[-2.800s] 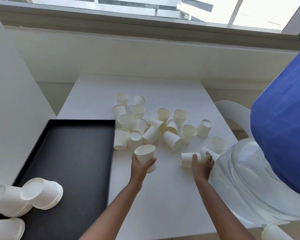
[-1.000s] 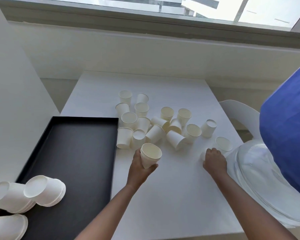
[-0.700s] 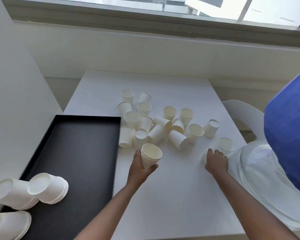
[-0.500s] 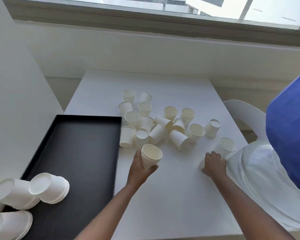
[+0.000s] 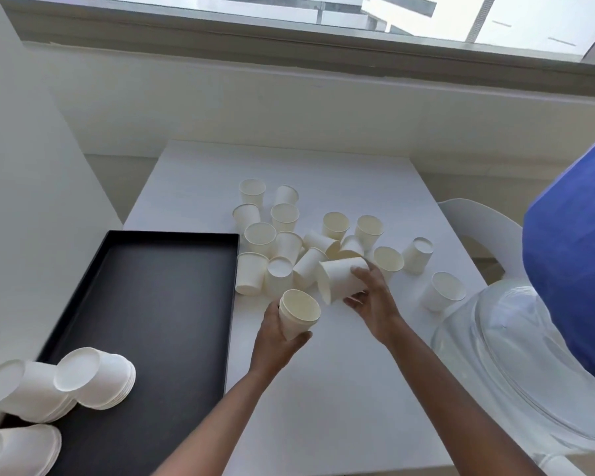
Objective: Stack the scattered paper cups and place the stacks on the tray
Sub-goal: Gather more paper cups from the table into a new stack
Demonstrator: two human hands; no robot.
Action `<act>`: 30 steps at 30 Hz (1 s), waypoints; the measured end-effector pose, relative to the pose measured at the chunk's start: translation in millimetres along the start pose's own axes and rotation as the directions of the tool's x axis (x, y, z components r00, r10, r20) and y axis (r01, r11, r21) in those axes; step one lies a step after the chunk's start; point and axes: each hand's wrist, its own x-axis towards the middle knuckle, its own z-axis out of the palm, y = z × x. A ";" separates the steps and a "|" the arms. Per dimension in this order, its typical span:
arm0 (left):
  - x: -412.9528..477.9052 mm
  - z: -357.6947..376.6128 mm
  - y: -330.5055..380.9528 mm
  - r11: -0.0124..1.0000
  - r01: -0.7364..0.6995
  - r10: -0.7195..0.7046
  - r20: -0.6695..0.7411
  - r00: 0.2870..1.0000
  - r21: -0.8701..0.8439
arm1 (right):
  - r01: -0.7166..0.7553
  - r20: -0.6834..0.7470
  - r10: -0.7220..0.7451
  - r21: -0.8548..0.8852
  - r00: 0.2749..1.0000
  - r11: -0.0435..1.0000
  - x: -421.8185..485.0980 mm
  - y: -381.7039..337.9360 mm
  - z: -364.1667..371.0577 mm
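Observation:
My left hand (image 5: 272, 341) grips a short stack of white paper cups (image 5: 298, 314), mouth tilted up, just above the white table (image 5: 323, 389). My right hand (image 5: 371, 297) holds a single paper cup (image 5: 340, 280) on its side, its mouth turned left toward the stack, a small gap between them. Several loose cups (image 5: 282, 249) lie and stand in a cluster behind both hands, and one more cup (image 5: 442, 295) sits to the right. A black tray (image 5: 165, 269) lies left of the table, with stacks of cups (image 5: 93, 377) lying at its near end.
A clear plastic water jug (image 5: 516, 365) with a blue top (image 5: 574, 252) crowds the right side. A white chair back (image 5: 478, 221) shows behind it. A white wall panel (image 5: 24, 201) stands left of the tray, and a window ledge runs along the back.
My right hand picked up a cup near the jug and carried it left, close to the stack in my left hand. The left hand has barely moved.

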 end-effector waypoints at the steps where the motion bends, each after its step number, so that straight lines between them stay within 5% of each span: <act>1: 0.0 0.5 1.1 1.000 -0.008 0.008 0.003 1.000 0.002 | -0.011 0.039 0.009 0.053 0.999 0.999 -1.7 3.0 6.8; 4: 0.1 0.5 4.4 1.000 -0.020 0.020 0.009 1.000 0.000 | 0.001 0.075 -0.002 0.010 0.997 1.000 -6.2 17.7 19.1; 8: 3.8 -8.9 3.2 1.000 -0.003 0.003 -0.030 1.000 0.008 | 0.079 0.103 -0.052 -0.273 0.993 0.959 -10.2 26.7 21.7; 13: 5.9 -19.4 -1.3 0.992 -0.050 0.053 -0.026 0.998 0.119 | 0.316 0.287 -0.145 -0.747 0.947 0.585 -12.2 17.8 13.4; 16: 4.2 -18.9 -1.6 0.978 -0.114 0.119 -0.015 0.993 0.175 | 0.423 0.404 -0.134 -0.823 0.905 0.378 -10.7 12.7 16.0; 20: 1.3 -14.9 0.5 0.960 -0.174 0.177 0.007 0.984 0.218 | 0.454 0.434 -0.132 -0.850 0.891 0.266 -12.7 11.1 22.5; 30: -5.4 -7.7 4.6 0.973 -0.155 0.156 0.005 0.988 0.169 | 0.332 0.107 -0.328 -0.531 0.939 0.780 -21.9 25.5 38.3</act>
